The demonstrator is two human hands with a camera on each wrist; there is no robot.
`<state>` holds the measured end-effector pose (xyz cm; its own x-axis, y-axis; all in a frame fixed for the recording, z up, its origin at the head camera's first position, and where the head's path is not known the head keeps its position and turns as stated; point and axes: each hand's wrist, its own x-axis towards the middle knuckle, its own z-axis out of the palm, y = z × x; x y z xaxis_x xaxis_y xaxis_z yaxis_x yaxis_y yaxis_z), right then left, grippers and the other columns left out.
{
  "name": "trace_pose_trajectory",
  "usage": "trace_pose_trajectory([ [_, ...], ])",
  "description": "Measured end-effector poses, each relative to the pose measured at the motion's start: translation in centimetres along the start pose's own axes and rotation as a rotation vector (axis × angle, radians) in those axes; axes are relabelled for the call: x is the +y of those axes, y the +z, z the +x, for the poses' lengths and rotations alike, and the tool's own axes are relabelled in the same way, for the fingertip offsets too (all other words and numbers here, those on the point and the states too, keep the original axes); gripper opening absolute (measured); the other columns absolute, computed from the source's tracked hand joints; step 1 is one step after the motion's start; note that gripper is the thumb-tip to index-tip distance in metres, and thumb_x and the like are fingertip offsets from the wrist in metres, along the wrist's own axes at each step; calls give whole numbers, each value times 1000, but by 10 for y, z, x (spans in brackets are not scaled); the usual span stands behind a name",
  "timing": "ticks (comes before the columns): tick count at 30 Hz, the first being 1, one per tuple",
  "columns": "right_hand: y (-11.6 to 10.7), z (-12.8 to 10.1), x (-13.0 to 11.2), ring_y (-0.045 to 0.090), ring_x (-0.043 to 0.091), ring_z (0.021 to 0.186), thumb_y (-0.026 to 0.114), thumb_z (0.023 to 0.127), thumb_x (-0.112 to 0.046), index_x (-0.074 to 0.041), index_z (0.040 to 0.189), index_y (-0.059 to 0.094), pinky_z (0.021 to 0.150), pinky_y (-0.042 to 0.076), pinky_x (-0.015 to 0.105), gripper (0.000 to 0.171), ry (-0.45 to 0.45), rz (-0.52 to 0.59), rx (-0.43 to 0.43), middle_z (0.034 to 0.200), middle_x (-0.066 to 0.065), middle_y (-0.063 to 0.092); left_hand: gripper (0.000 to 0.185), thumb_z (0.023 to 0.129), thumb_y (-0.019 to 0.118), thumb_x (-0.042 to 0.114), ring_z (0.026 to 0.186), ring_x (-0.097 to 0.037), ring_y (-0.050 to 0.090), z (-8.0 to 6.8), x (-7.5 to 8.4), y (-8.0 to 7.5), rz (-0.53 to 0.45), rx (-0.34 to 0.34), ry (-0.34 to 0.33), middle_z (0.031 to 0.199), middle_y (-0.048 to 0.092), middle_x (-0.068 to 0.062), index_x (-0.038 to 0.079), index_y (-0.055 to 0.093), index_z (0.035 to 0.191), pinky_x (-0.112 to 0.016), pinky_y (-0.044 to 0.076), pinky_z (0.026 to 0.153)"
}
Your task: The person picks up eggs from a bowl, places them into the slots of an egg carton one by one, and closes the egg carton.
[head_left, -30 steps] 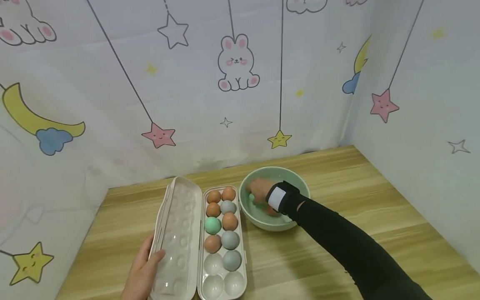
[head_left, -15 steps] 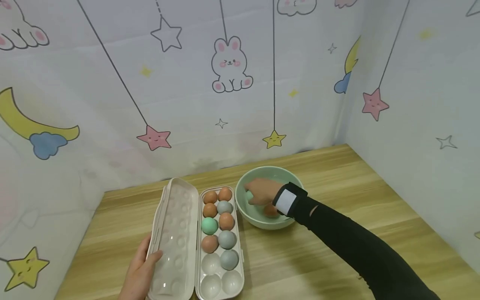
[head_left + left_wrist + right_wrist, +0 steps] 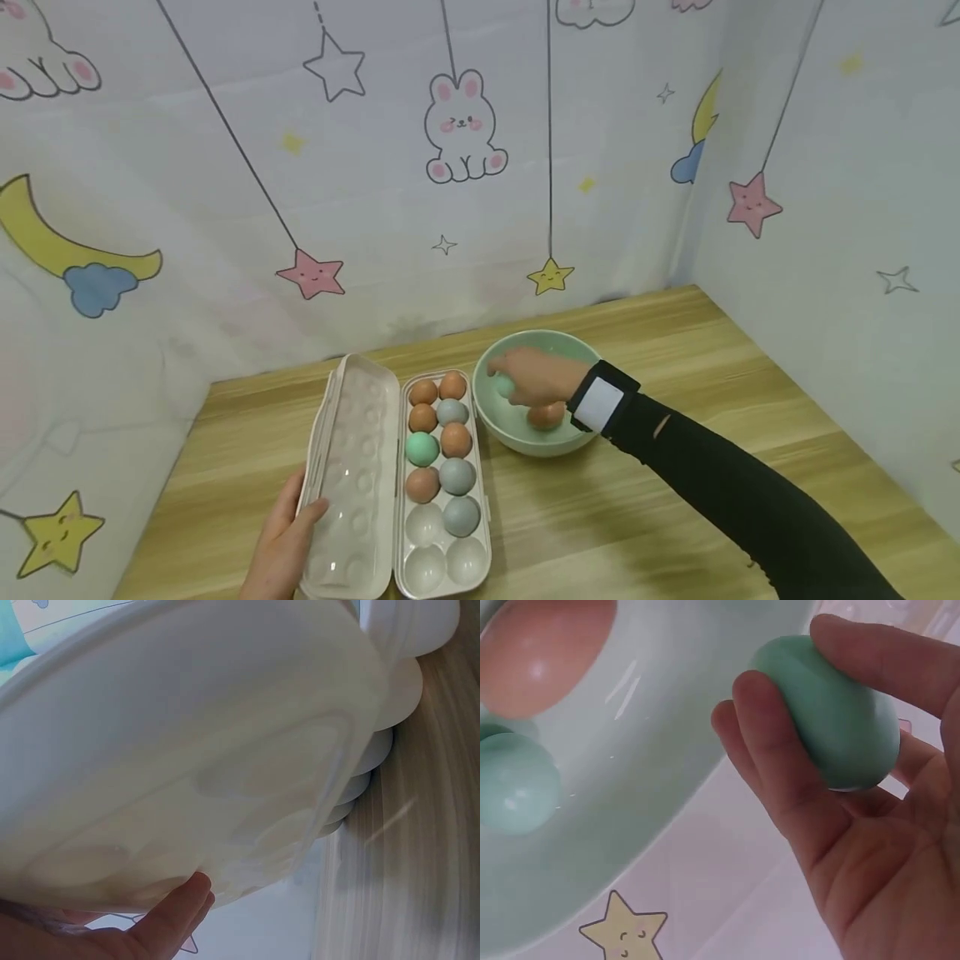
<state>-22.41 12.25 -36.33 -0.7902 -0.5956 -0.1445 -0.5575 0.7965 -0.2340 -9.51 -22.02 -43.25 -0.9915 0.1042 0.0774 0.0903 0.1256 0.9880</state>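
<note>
My right hand [image 3: 536, 375] holds a green egg [image 3: 840, 720] between fingers and thumb, over the pale green bowl [image 3: 510, 439]. Inside that bowl lie a brown egg [image 3: 546, 416] and another green egg [image 3: 517, 784], the latter seen in the right wrist view. My left hand [image 3: 281, 537] grips the outer edge of the raised lid [image 3: 352, 483] of a white egg carton, thumb on the inside; the left wrist view shows its fingers on the lid's outside. In the carton's tray [image 3: 467, 564] sit several brown and grey-blue eggs and a green egg [image 3: 422, 448]; its three nearest cups are bare.
The carton and bowl stand side by side on a wood-grain table [image 3: 697, 400]. A white cloth [image 3: 375, 192] printed with stars and a rabbit hangs behind and at both sides. A black band with a white patch [image 3: 600, 404] wraps my right wrist.
My right hand has risen slightly within the bowl's outline, bringing up the green egg, and more of the brown egg shows below it. The left hand keeps its hold on the lid.
</note>
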Motion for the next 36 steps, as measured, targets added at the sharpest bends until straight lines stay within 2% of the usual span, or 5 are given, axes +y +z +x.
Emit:
trace_pose_trajectory([
  [7,-3,-15,-17,52,25,113,67,87,-15,-8,123,60,95,42,36,37,-92,-41,48,120,9,59,46,98,39,1,97,-2,54,0,0,1,11,13,-4,118,47,16,-5,25,142,-21,48,75],
  [11,2,-20,-34,55,23,106,65,88,-17,-8,126,57,88,45,34,40,-146,-39,60,116,8,58,45,98,39,-1,98,-1,53,0,0,0,6,15,32,117,49,20,-8,25,140,-19,47,76],
  [20,21,-20,-73,48,7,67,67,86,-23,-17,93,52,61,40,20,18,-279,-15,85,71,-9,47,47,97,39,1,99,1,51,1,2,3,34,31,-2,117,47,19,-6,27,142,-17,46,78],
  [28,45,-12,-105,44,4,77,69,84,-34,-21,100,60,65,36,13,23,-406,-175,77,87,-10,50,47,96,40,-2,96,1,52,0,0,0,56,45,23,114,48,18,-10,25,140,-17,46,75],
  [36,63,-3,-122,44,2,72,72,81,-31,-18,104,57,55,37,13,30,-401,-337,122,89,-8,50,47,95,40,-4,96,2,52,1,0,1,42,38,57,111,52,24,-12,25,138,-15,44,76],
])
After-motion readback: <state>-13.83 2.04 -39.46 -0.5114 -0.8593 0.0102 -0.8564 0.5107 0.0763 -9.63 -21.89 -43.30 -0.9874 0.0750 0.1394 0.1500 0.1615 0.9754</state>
